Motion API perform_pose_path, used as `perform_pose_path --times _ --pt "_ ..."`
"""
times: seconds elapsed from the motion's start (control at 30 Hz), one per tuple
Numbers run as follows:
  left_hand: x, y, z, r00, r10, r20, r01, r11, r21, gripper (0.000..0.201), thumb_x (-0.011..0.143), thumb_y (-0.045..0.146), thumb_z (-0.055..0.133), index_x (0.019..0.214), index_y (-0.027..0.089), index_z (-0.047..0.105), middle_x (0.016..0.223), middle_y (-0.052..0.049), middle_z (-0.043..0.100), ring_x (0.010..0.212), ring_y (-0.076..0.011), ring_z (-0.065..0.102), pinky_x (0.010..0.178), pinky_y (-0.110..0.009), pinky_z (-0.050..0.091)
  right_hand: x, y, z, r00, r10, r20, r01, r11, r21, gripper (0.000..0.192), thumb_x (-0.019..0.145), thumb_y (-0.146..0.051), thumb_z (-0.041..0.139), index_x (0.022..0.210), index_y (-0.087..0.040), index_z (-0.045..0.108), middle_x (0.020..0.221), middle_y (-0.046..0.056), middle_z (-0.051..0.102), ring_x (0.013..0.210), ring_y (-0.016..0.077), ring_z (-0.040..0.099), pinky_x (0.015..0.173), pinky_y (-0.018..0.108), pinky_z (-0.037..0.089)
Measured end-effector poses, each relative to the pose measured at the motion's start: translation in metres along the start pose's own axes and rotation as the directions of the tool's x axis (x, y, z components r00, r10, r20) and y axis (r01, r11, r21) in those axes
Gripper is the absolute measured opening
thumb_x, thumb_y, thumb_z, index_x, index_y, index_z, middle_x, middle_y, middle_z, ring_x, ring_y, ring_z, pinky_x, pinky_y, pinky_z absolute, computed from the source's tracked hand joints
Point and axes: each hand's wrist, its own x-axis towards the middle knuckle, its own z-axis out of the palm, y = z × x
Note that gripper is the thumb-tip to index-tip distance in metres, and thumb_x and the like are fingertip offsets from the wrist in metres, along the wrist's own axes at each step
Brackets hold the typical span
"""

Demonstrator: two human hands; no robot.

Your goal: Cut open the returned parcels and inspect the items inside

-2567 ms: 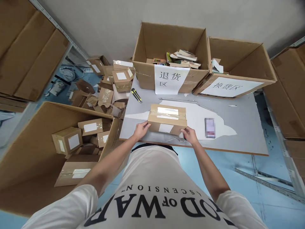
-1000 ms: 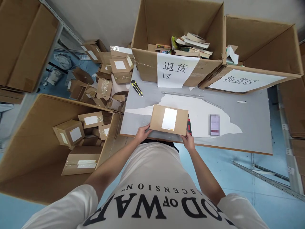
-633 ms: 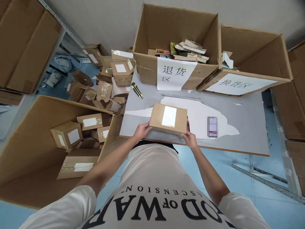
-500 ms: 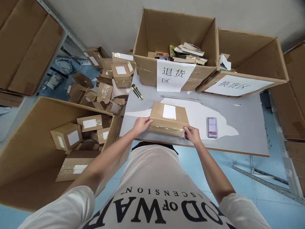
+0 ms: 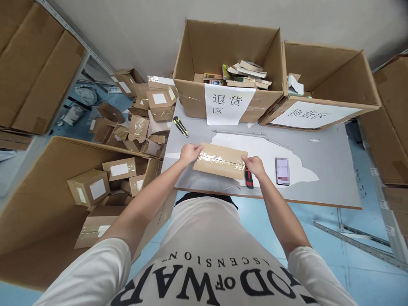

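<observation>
Lowest in the frame I see a white shirt with dark lettering, cut off by the bottom edge, and two bare forearms running up to the middle. My left hand (image 5: 190,152) grips the left end of a flat cardboard parcel (image 5: 219,160), fingers curled over its edge; my right hand (image 5: 253,165) clasps the right end the same way. The parcel sits at the centre of the frame over the near part of the grey table (image 5: 321,187), taped face toward me (whether it rests on the surface or is lifted, I cannot tell). Just below my right hand a red-and-black tool (image 5: 249,179) lies half hidden. Right of it is a phone (image 5: 282,171), its screen blurred. Up and left lies a yellow box cutter (image 5: 180,126). At the top stand two open cartons: the labelled return carton (image 5: 228,68) holding books, and another carton (image 5: 325,91) to its right. A big carton (image 5: 47,199) of small boxes fills the lower left.
</observation>
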Motion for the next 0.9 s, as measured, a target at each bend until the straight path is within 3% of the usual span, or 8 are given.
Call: perform_pose_path --times 0.07,0.2,0.33,0.47,0.6,0.73,0.8,0.9 --pt "0.002 -0.002 0.001 0.999 0.022 0.046 -0.019 0.997 -0.071 0.035 0.074 0.050 0.058 0.079 0.019 0.075 0.070 -0.002 0.070 0.073 -0.0182 0.063 0.061 -0.025 0.040 0.007 0.001 -0.001 1.000 0.016 0.008 -0.016 1.000 -0.007 0.058 0.076 -0.068 0.050 0.054 -0.016 0.063 0.046 0.004 0.058 0.052 0.0159 0.060 0.056 0.025 0.047" --pt "0.003 -0.007 0.003 0.994 0.029 0.105 -0.008 0.981 -0.194 0.041 0.066 0.049 0.066 0.093 0.019 0.075 0.085 -0.002 0.074 0.086 -0.0213 0.066 0.069 -0.026 0.046 0.012 0.006 -0.001 0.999 0.021 0.026 -0.021 0.999 0.029 0.056 0.073 -0.068 0.054 0.057 -0.015 0.064 0.049 0.004 0.061 0.053 0.0161 0.060 0.056 0.025 0.047" --pt "0.002 -0.008 0.008 0.997 -0.014 0.079 0.028 0.984 -0.178 0.040 0.067 0.046 0.067 0.097 0.019 0.074 0.088 -0.003 0.074 0.091 -0.0227 0.066 0.073 -0.027 0.048 0.011 0.013 0.002 1.000 0.002 0.005 -0.003 0.994 0.106 0.056 0.073 -0.069 0.054 0.063 -0.015 0.066 0.056 0.005 0.065 0.057 0.0171 0.062 0.057 0.025 0.049" --pt "-0.004 -0.008 0.013 0.998 -0.064 0.019 0.066 0.983 -0.174 0.044 0.068 0.045 0.068 0.103 0.019 0.071 0.095 -0.005 0.074 0.096 -0.0228 0.066 0.080 -0.029 0.049 0.004 0.036 0.001 1.000 0.022 -0.019 -0.017 0.971 0.239 0.057 0.083 -0.063 0.040 0.089 -0.014 0.067 0.080 0.009 0.072 0.070 0.0189 0.067 0.065 0.028 0.051" --pt "-0.014 -0.007 0.018 0.997 -0.070 -0.034 0.064 0.986 -0.154 0.044 0.075 0.048 0.061 0.109 0.021 0.068 0.104 -0.005 0.072 0.099 -0.0222 0.066 0.084 -0.030 0.049 -0.015 0.076 0.009 0.976 0.090 -0.199 -0.098 0.995 -0.027 0.043 0.084 -0.050 0.048 0.108 -0.016 0.060 0.104 0.013 0.069 0.093 0.0229 0.065 0.083 0.034 0.048" --pt "-0.029 -0.003 0.021 0.997 -0.031 -0.074 0.021 0.992 -0.125 0.052 0.084 0.047 0.051 0.126 0.018 0.057 0.117 -0.010 0.067 0.107 -0.0240 0.063 0.091 -0.033 0.048 -0.029 0.096 0.033 0.982 0.152 -0.111 -0.179 0.937 -0.301 0.049 0.076 -0.048 0.061 0.114 -0.018 0.050 0.112 0.013 0.062 0.104 0.0262 0.060 0.081 0.036 0.047" --pt "-0.041 0.000 0.025 0.992 0.029 -0.124 -0.036 0.998 -0.054 0.059 0.087 0.047 0.047 0.135 0.013 0.047 0.133 -0.015 0.056 0.122 -0.0267 0.053 0.100 -0.037 0.042 -0.029 0.095 0.044 0.978 0.186 -0.098 -0.209 0.911 -0.354 0.051 0.076 -0.049 0.061 0.114 -0.019 0.047 0.113 0.012 0.058 0.104 0.0266 0.059 0.079 0.037 0.048" --pt "-0.066 0.003 0.034 0.966 0.209 -0.153 -0.190 0.974 0.127 0.063 0.089 0.045 0.044 0.142 0.012 0.035 0.152 -0.018 0.027 0.141 -0.0305 0.026 0.113 -0.047 0.024 -0.023 0.090 0.054 0.972 0.212 -0.107 -0.237 0.885 -0.400 0.047 0.078 -0.046 0.060 0.114 -0.020 0.044 0.115 0.013 0.054 0.104 0.0273 0.057 0.079 0.039 0.047"
